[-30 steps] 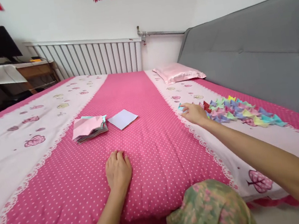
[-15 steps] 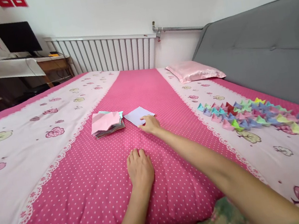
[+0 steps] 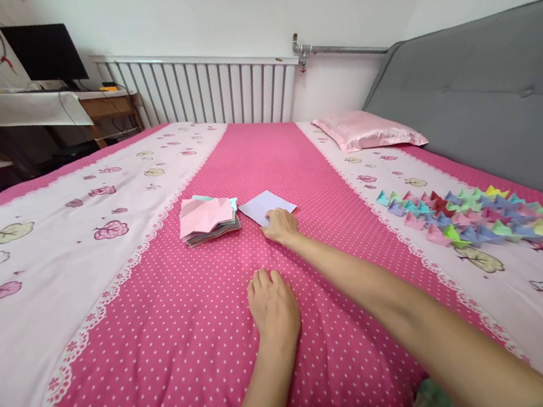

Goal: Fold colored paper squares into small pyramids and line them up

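Note:
My right hand point(image 3: 280, 225) reaches forward over the pink dotted bedspread point(image 3: 177, 324), its fingertips resting on the near edge of a single pale lavender paper square point(image 3: 264, 205). Just left of that sheet lies a stack of coloured paper squares point(image 3: 207, 218) with a pink one on top. My left hand point(image 3: 272, 304) lies flat, palm down, on the bedspread nearer to me and holds nothing. A row of several small folded paper shapes point(image 3: 480, 218) in many colours lies on the white strip at the right.
A pink pillow point(image 3: 370, 131) lies at the far right by the grey padded headboard point(image 3: 494, 98). A white radiator point(image 3: 200, 92) runs along the far wall. A desk with a dark monitor point(image 3: 43, 53) stands at the far left.
My right hand left the folded shapes at the right and swung left onto the lavender sheet. The left hand has stayed flat on the bed. The view turned left.

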`<action>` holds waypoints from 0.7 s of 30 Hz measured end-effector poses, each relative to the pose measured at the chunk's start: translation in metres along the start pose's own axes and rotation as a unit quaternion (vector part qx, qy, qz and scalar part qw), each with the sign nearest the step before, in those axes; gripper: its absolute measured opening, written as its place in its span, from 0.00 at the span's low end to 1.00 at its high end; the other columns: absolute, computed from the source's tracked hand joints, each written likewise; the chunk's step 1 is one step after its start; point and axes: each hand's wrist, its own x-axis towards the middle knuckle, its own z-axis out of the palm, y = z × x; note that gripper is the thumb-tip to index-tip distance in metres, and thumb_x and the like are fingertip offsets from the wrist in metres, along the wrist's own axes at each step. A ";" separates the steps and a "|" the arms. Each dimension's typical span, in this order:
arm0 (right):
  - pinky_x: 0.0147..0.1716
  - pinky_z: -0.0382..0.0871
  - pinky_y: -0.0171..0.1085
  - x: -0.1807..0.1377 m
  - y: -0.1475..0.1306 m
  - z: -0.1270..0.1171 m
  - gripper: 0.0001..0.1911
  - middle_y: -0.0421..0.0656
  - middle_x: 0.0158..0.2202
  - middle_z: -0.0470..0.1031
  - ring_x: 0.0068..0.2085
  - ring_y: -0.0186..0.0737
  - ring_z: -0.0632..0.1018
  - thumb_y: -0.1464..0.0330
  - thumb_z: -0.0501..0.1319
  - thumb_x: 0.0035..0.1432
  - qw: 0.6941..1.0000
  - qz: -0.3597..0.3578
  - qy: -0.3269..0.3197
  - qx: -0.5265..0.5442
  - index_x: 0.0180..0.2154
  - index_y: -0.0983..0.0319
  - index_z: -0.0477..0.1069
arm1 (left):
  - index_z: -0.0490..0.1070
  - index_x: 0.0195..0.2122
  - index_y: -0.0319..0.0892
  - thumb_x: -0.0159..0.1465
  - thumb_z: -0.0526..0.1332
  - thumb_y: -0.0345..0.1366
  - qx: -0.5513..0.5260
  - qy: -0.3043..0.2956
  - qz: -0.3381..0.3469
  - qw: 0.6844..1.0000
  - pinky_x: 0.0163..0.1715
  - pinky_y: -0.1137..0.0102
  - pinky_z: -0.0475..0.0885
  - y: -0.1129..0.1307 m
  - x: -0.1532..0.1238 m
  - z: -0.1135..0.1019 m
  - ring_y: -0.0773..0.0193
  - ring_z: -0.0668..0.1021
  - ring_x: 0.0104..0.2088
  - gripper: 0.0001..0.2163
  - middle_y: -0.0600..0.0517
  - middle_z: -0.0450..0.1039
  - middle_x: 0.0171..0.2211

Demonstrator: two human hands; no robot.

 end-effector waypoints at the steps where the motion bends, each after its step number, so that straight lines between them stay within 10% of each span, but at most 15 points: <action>1: 0.40 0.63 0.40 0.000 0.001 0.000 0.20 0.50 0.45 0.70 0.46 0.47 0.70 0.60 0.57 0.50 1.000 -0.005 -0.003 -0.004 0.45 0.61 0.68 | 0.65 0.36 0.37 0.59 0.49 0.32 0.000 -0.002 0.001 1.000 0.43 0.61 0.61 0.000 0.000 0.000 0.56 0.68 0.42 0.09 0.42 0.67 0.39; 21: 0.38 0.64 0.37 0.022 0.056 -0.006 0.20 0.45 0.46 0.70 0.46 0.45 0.71 0.63 0.61 0.48 0.999 0.033 -0.013 0.008 0.46 0.55 0.68 | 0.66 0.36 0.37 0.60 0.49 0.32 0.001 0.004 -0.002 1.000 0.43 0.62 0.61 0.001 0.000 0.002 0.56 0.67 0.42 0.08 0.43 0.66 0.39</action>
